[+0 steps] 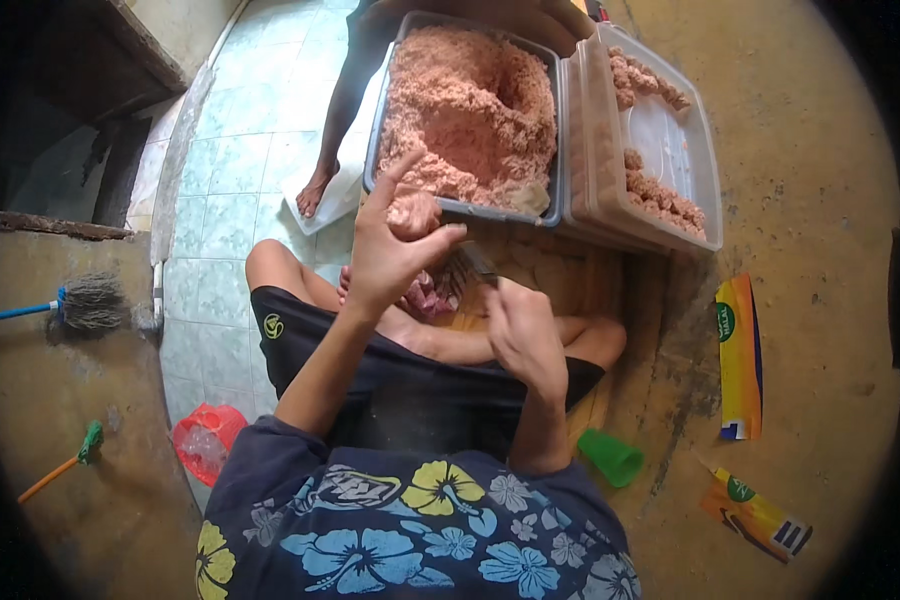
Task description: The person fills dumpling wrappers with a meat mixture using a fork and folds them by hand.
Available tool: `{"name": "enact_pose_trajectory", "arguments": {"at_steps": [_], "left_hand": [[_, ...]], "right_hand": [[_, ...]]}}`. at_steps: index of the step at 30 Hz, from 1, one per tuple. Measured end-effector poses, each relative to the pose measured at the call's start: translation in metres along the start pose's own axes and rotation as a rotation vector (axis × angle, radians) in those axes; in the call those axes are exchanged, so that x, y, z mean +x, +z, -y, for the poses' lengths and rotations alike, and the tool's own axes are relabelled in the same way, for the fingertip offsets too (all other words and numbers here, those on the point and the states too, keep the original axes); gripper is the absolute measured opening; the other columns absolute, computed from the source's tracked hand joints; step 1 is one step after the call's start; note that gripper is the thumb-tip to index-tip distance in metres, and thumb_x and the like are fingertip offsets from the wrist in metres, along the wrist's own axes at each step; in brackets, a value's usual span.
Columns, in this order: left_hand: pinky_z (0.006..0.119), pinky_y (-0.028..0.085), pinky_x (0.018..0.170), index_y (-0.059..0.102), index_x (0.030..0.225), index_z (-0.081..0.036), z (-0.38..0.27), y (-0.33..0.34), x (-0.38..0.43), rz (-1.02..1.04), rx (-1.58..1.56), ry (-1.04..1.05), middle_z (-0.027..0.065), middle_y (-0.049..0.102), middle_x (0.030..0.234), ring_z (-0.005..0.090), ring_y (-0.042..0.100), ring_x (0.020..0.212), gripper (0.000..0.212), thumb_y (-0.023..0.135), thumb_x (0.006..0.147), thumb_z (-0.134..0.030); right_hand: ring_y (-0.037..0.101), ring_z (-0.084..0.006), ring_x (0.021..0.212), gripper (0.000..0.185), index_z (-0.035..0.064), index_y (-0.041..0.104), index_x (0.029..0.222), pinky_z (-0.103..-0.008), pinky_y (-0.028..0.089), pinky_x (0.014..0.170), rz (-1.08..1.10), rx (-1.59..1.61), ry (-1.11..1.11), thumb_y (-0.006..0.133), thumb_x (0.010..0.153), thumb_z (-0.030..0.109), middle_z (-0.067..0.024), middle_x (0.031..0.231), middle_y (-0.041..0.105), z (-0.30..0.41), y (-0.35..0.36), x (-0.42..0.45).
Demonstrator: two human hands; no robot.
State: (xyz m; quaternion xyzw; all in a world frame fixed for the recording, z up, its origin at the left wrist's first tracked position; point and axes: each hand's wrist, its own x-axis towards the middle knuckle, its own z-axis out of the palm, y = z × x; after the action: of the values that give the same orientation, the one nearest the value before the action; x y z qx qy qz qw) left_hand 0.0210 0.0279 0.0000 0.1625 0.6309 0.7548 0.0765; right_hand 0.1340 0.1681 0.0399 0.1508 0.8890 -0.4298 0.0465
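Observation:
My left hand [386, 259] is raised in front of the tub, index finger and thumb spread. A lump of pink minced mixture [414, 214] sits in its grasp; the other fingers are mostly hidden. My right hand [525, 330] grips a metal utensil [478, 262], seemingly a fork, pointing up and left towards the left hand. Just beyond both hands stands a grey-rimmed plastic tub [461, 208] heaped with pink mince [469, 112], hollowed in the middle. Below my left hand lies a pink and purple piece [429, 296], partly covered; I cannot tell what it is.
Stacked clear plastic boxes [712, 202] at the right hold rows of shaped mince [664, 199]. Another person's leg [337, 112] is beside the tub. A green cup [611, 457], printed wrappers [739, 356], a red container [210, 444] and a blue-handled broom [90, 301] lie around me.

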Motion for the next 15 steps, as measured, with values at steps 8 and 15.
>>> {"name": "enact_pose_trajectory", "arguments": {"at_steps": [8,15], "left_hand": [[0.026,0.054,0.068,0.011,0.156,-0.010,-0.011,-0.026,0.014,0.235,-0.610,-0.131,0.0086,0.065,0.082,0.0152,0.065,0.072,0.108,0.073,0.071,0.014],[0.022,0.051,0.061,0.027,0.151,-0.003,0.007,-0.016,0.001,0.059,0.165,-0.101,0.0078,0.066,0.081,0.0109,0.062,0.068,0.101,0.081,0.067,0.008]], "right_hand": [[0.055,-0.0273,0.060,0.021,-0.0050,0.056,0.082,-0.0379,0.044,0.060,-0.025,0.056,-0.040,0.050,0.096,0.010,-0.0193,0.065,0.054,0.009,-0.014,0.003],[0.058,-0.0483,0.077,0.021,-0.0067,0.060,0.087,-0.0466,0.047,0.065,0.098,-0.052,-0.175,0.054,0.092,0.012,-0.0295,0.078,0.059,0.006,0.027,0.020]]}}
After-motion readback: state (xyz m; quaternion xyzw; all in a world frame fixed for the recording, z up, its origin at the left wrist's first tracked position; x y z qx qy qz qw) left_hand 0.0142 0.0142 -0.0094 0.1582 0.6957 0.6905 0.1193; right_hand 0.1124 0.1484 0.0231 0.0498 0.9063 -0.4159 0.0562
